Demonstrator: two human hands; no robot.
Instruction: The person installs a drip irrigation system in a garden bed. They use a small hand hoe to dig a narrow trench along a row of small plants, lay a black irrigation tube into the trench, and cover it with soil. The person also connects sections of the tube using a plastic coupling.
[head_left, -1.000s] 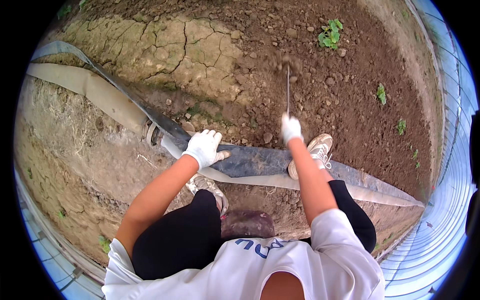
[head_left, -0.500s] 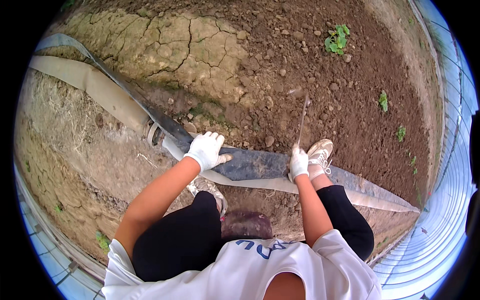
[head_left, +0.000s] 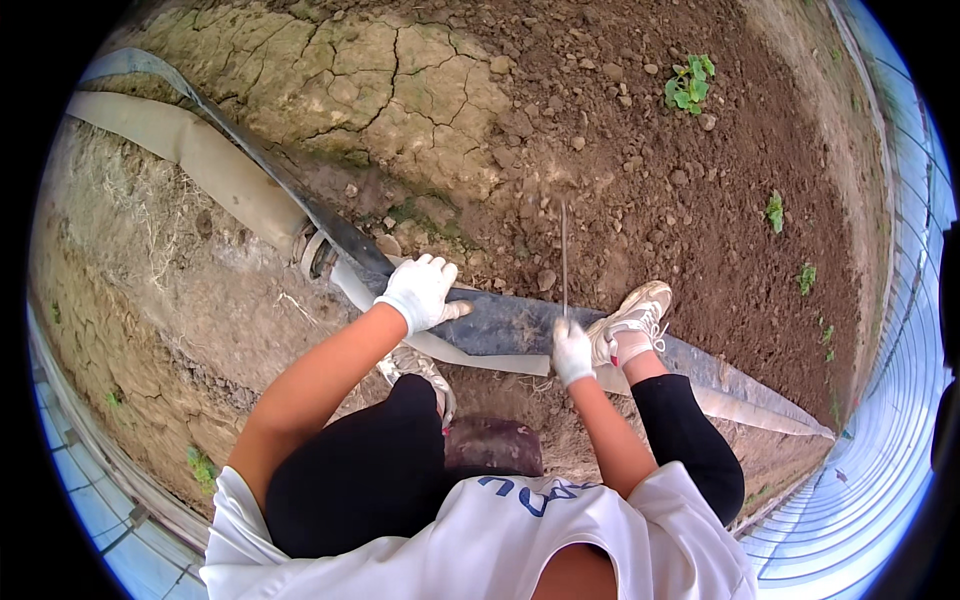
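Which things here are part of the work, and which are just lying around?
Seemingly in use:
thin-handled tool, in the right hand
dark flat strip, under the left hand
loose brown soil

Apparently just there:
pale tube
leafy green plant

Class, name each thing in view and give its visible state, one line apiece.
Left hand, gloved, open, on the dark strip
Right hand, gloved, closed around the tool
Tool, held, far end blurred
Dark strip, flat between the hands
Pale hose, lying on the ground
Soil patch, cracked
Loose soil, broken into clods
Largest plant, green-leaved
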